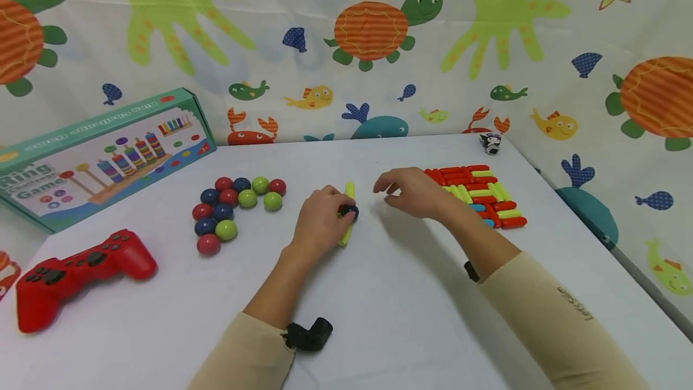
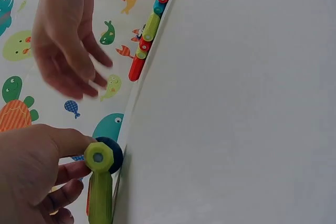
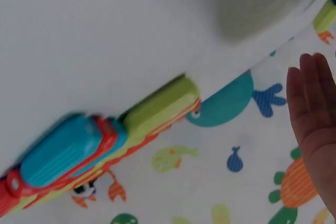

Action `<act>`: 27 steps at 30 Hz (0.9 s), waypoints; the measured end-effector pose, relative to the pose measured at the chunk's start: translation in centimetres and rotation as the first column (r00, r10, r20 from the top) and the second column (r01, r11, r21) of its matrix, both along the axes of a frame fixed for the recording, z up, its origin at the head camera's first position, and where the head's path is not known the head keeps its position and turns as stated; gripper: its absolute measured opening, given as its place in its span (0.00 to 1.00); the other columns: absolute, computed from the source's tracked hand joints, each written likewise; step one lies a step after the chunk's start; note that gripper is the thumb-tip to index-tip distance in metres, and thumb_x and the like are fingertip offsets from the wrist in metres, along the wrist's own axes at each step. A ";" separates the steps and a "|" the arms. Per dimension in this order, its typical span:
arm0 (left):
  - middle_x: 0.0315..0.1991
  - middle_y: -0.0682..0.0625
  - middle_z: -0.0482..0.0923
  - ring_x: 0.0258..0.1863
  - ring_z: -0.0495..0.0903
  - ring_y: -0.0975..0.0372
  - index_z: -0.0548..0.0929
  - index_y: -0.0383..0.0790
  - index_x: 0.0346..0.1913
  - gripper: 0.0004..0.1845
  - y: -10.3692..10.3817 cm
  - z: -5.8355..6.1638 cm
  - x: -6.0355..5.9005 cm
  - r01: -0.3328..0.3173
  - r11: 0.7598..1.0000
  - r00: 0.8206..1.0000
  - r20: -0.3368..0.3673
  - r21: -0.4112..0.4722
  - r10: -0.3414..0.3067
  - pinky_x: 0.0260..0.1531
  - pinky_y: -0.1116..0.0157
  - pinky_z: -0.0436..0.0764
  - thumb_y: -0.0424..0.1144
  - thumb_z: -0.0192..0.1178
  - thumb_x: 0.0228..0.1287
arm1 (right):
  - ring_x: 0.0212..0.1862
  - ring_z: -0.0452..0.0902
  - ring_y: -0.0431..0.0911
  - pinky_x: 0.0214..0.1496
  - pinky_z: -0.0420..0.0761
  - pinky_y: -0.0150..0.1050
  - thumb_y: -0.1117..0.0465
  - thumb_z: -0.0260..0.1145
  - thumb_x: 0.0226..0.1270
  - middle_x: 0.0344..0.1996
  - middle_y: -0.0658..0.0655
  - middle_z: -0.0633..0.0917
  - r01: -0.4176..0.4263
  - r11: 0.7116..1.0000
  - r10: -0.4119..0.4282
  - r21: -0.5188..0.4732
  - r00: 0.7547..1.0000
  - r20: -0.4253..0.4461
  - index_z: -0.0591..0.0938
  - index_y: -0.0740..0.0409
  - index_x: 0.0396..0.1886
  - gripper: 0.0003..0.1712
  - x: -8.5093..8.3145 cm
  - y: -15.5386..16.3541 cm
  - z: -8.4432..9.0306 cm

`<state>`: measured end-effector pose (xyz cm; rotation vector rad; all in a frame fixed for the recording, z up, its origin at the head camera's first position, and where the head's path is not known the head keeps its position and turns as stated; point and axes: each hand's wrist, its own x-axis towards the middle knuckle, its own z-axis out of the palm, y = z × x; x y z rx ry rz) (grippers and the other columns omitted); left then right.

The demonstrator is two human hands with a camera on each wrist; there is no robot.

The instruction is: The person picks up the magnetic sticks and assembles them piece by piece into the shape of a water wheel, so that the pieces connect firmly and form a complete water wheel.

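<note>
Head view: hands working mid-table on a green stick.
Left hand (image 1: 319, 221) is pinching a dark blue ball (image 1: 349, 212) against the green stick (image 1: 347, 214); right hand (image 1: 414, 191) is hovering with fingers loosely spread, near the stick pile (image 1: 479, 194) at far right.

Yellow-green stick (image 1: 348, 212): slim hexagonal-ended plastic rod, lying flat on the white surface (image 1: 379, 294), long axis running away from the viewer, mid-surface. Dark blue ball (image 1: 349, 212): small, round, glossy, set against the stick's side about midway along it, pinched there by the left hand (image 1: 319, 221). In the left wrist view the ball sits just behind the stick's hexagonal end.
</note>
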<state>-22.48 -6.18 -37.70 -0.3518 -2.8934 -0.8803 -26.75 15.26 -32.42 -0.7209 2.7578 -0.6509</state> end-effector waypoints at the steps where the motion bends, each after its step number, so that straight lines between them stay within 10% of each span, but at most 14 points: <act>1: 0.53 0.45 0.83 0.53 0.80 0.51 0.90 0.46 0.54 0.14 0.1 0.0 0.1 -0.013 1.000 1.000 -0.003 0.000 0.013 0.53 0.55 0.84 0.43 0.69 0.68 | 0.58 0.82 0.54 0.58 0.86 0.48 0.67 0.65 0.72 0.55 0.60 0.87 0.006 1.000 -0.006 -0.007 1.000 0.011 0.85 0.58 0.58 0.16 0.1 1.0 0.4; 14: 0.53 0.46 0.84 0.53 0.79 0.50 0.91 0.47 0.52 0.13 0.8 0.1 0.2 -0.060 0.998 0.998 -0.005 -0.009 0.060 0.54 0.53 0.81 0.43 0.70 0.67 | 0.51 0.78 0.53 0.47 0.86 0.43 0.64 0.72 0.67 0.44 0.54 0.87 0.129 0.979 -0.149 0.159 0.981 0.122 0.88 0.56 0.47 0.10 1.9 12.0 2.0; 27: 0.51 0.45 0.84 0.51 0.80 0.50 0.91 0.46 0.52 0.13 0.9 0.1 0.2 -0.059 0.998 0.998 -0.010 0.016 0.059 0.50 0.54 0.82 0.42 0.70 0.67 | 0.52 0.78 0.54 0.52 0.86 0.48 0.66 0.76 0.60 0.42 0.53 0.87 0.106 0.948 -0.157 0.301 0.976 0.150 0.88 0.56 0.46 0.14 2.4 13.9 0.4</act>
